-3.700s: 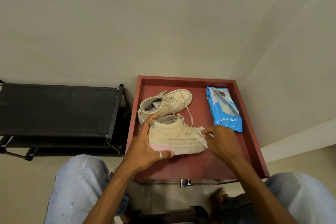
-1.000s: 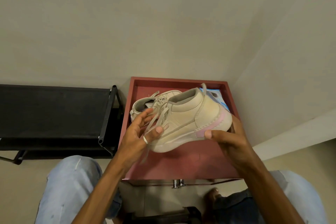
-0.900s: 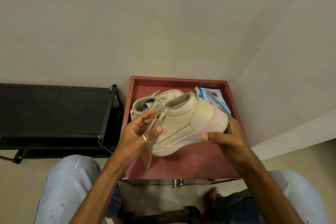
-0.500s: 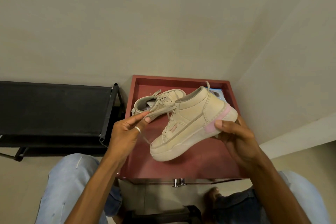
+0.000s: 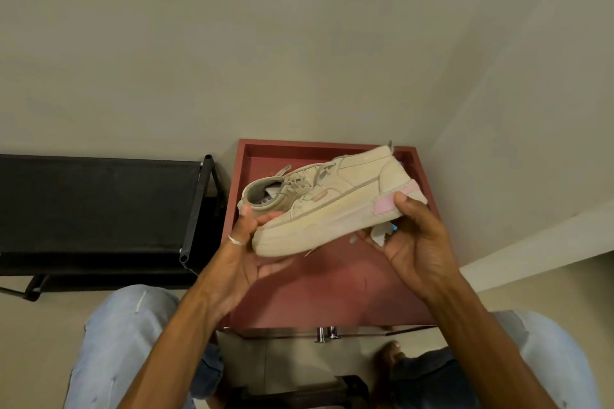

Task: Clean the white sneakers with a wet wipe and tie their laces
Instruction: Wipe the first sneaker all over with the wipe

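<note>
I hold one white sneaker [image 5: 335, 209] in the air over the red table [image 5: 332, 295], on its side with the sole edge towards me. Its toe points left and its pink heel patch is on the right. My left hand [image 5: 242, 252] grips the toe, thumb on top and fingers under the sole. My right hand [image 5: 418, 242] grips the heel with the thumb on the pink patch, and a crumpled wet wipe [image 5: 378, 236] shows under its fingers. The second sneaker [image 5: 265, 192] lies on the table behind, its laces loose.
A black shoe rack [image 5: 99, 202] stands left of the table, close to my left forearm. A sliver of the blue wipes pack [image 5: 397, 164] shows behind the held sneaker's heel. My knees in light jeans [image 5: 126, 335] flank the table's near edge. Walls close in behind and to the right.
My left hand let go of the lace and took the toe. The sneaker went from toe-down to nearly level, side towards me. My right hand stays on the heel.
</note>
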Demonstrator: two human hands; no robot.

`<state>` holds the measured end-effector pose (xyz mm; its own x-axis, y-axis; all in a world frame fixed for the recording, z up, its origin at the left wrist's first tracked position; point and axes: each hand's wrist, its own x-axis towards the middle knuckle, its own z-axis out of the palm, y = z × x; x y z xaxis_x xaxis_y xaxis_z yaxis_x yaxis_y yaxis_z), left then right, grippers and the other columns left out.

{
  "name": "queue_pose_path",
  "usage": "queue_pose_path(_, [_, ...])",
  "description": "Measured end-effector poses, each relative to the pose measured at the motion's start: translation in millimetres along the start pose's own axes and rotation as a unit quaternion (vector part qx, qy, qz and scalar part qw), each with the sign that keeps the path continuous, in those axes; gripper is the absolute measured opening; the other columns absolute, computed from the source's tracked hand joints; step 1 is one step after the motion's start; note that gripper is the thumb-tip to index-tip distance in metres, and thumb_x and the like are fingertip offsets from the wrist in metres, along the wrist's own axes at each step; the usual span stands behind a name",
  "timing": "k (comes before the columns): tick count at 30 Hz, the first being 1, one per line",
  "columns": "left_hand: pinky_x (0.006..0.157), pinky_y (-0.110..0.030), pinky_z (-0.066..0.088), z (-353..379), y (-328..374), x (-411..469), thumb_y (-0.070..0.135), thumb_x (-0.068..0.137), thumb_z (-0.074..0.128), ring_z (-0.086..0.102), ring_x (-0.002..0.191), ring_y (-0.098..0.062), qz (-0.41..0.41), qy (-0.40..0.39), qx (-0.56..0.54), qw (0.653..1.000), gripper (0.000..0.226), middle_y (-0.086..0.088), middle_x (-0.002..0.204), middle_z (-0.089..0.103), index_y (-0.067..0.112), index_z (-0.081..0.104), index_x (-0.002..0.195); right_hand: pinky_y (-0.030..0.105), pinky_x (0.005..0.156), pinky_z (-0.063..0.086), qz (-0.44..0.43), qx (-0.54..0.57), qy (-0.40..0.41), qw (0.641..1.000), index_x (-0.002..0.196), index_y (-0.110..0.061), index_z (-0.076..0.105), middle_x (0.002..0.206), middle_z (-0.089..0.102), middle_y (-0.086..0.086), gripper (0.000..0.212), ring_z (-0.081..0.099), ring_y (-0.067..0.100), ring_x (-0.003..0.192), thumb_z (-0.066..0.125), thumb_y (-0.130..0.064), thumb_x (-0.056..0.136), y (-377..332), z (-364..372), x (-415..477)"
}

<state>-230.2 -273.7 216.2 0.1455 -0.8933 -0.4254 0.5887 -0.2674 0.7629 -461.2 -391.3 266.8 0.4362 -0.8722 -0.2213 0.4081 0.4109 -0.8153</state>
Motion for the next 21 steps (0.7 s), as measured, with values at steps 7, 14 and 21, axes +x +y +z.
queue_pose_path(7, [0.074,-0.026,0.061,-6.2,-8.6,4.5,0.045,0.028,0.104,0.073,0.104,-0.018,-0.018,0.005,0.077,0.997,0.111,-0.005,0.124,0.073,0.016,0.065,0.128,0.05,0.092,0.053,0.027,-0.124,-0.065,0.99,0.106,-0.016,0.073,0.115,0.067,0.017,0.048,0.062,0.035,0.1,0.084,-0.044,0.069,-0.1,2.9,1.2])
queue_pose_path(14, [0.089,-0.034,0.058,-13.8,-3.0,4.7,0.049,0.029,0.102,0.071,0.111,-0.024,0.02,0.026,0.122,0.992,0.108,-0.007,0.121,0.074,0.013,0.069,0.125,0.049,0.098,0.049,0.033,-0.191,-0.017,0.981,0.096,0.016,0.06,0.097,0.063,0.027,0.082,0.06,0.035,0.089,0.086,-0.054,0.061,-5.1,-13.5,1.9])
queue_pose_path(21, [0.089,-0.031,0.06,-13.3,-11.0,5.6,0.04,0.037,0.104,0.072,0.104,-0.012,0.082,0.126,0.286,0.946,0.101,0.004,0.113,0.075,0.022,0.065,0.129,0.039,0.084,0.056,-0.006,-0.28,0.214,0.936,0.107,-0.004,0.07,0.106,0.071,0.017,0.02,0.072,0.02,0.089,0.066,-0.013,0.089,-10.9,-42.7,12.1])
